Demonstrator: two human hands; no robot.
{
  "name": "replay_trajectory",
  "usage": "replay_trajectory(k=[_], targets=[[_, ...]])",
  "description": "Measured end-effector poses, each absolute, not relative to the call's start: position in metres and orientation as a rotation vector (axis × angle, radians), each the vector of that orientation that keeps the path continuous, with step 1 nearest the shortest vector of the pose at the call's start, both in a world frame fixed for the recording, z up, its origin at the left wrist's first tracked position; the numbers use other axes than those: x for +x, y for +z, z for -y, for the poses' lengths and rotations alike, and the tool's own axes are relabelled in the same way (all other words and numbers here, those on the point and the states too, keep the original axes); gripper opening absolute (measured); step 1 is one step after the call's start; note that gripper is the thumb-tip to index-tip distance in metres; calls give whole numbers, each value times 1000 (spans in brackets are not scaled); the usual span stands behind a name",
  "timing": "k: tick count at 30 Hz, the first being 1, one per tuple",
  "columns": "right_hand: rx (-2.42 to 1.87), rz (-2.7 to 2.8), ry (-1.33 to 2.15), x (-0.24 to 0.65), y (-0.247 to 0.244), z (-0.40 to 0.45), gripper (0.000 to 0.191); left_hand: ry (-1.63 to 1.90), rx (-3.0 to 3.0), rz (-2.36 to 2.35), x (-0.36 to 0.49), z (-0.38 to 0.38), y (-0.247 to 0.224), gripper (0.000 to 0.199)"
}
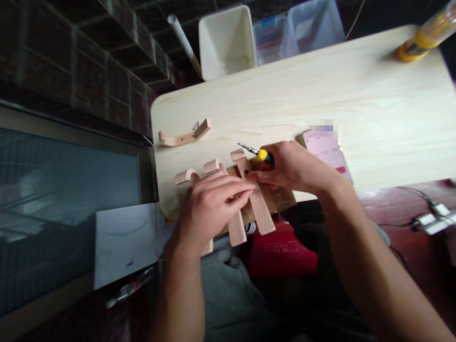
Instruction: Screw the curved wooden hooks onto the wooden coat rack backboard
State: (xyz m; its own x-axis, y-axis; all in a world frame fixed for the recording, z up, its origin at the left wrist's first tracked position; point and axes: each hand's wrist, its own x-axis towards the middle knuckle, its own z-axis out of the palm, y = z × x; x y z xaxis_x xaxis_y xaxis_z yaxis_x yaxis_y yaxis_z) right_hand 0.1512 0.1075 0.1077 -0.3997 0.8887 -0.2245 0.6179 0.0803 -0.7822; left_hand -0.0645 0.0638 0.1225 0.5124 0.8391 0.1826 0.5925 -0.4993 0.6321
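My right hand (285, 164) is closed around a screwdriver (262, 155) with a yellow and dark handle, its metal tip pointing left over the table. The right thumb touches a curved wooden hook (261, 211) near a dark hole. On that same hook, a little lower, the fingertips of my left hand (213, 204) are pinched together; whatever they hold is too small to name. Two more wooden hooks, one in the middle (236, 228) and one at the left (187, 175), lie alongside, partly hidden by my left hand. Beneath them is a brown wooden board (281, 199) at the table's near edge.
Another curved wooden piece (181, 139) lies on the pale table (270, 104) beyond my left hand. A phone (327, 152) showing a timer rests right of my right hand. A yellow bottle (423, 38) stands far right. Plastic bins (228, 45) line the far edge.
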Motion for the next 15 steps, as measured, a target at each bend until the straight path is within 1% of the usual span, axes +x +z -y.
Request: replay_trajectory(k=[5,10,15], targets=[[-1465,2041,1290,153,102,-109,29,639,2241,-1173,-64,-64,120,11],[-1439,1990,1389,156,101,-109,25,627,2223,-1172,-64,-64,120,12],[-1464,2028,1443,158,108,-109,26,651,2196,-1142,-63,-64,118,11]])
